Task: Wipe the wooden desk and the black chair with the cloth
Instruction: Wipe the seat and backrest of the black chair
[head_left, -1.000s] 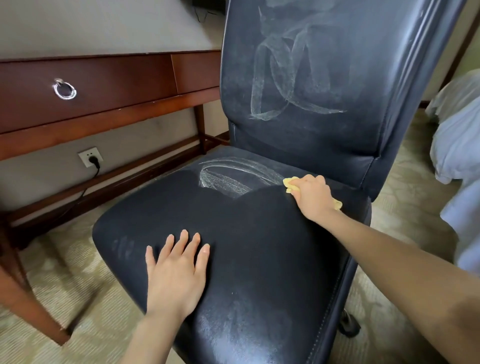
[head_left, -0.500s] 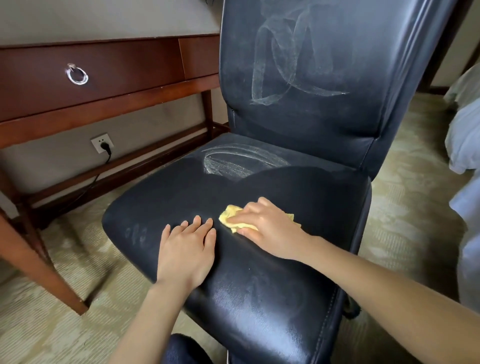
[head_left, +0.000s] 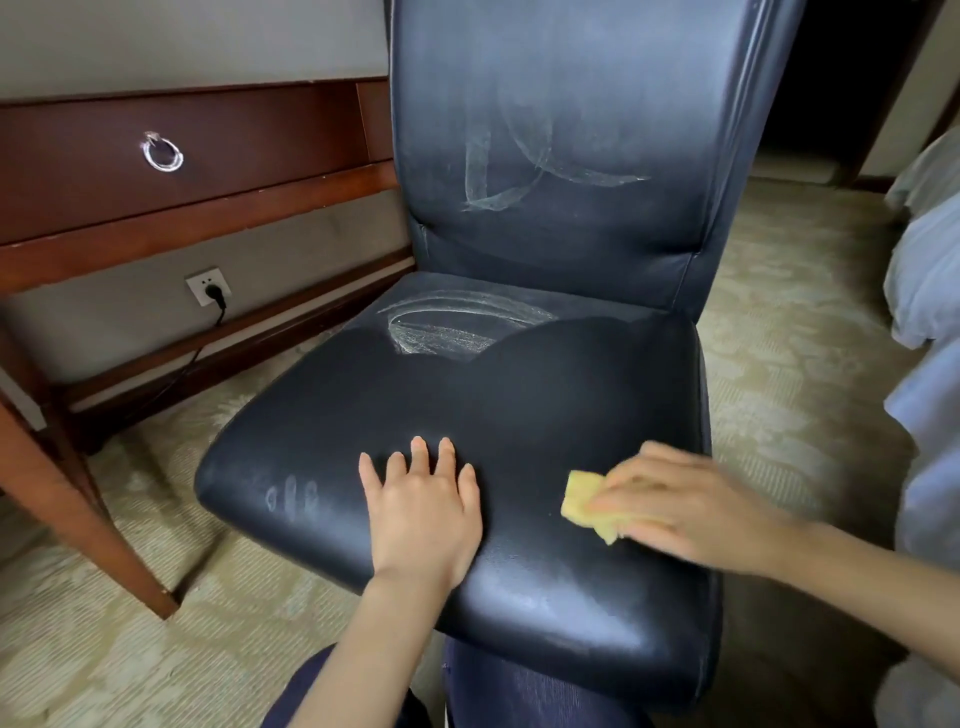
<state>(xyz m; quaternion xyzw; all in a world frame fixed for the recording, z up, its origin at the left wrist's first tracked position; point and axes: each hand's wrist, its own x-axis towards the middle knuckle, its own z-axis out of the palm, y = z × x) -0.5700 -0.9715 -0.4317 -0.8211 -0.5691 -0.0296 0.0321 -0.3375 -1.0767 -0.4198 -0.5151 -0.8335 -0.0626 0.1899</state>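
One cloth (head_left: 586, 500) slid right under the flat right hand (head_left: 685, 506); left hand (head_left: 423, 506) splayed on chair (head_left: 545, 395)

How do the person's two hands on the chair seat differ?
The left hand lies flat, fingers spread, holding nothing; the right hand presses a yellow cloth down. The left hand looks sharp; the right hand is blurred. The left hand is mid-seat; the right hand is nearer the right edge. Both are on the black chair.

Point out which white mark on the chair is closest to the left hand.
The small smudges at the front of the seat, beside the left hand. The broad streaks lie at its back; the loops mark the backrest.
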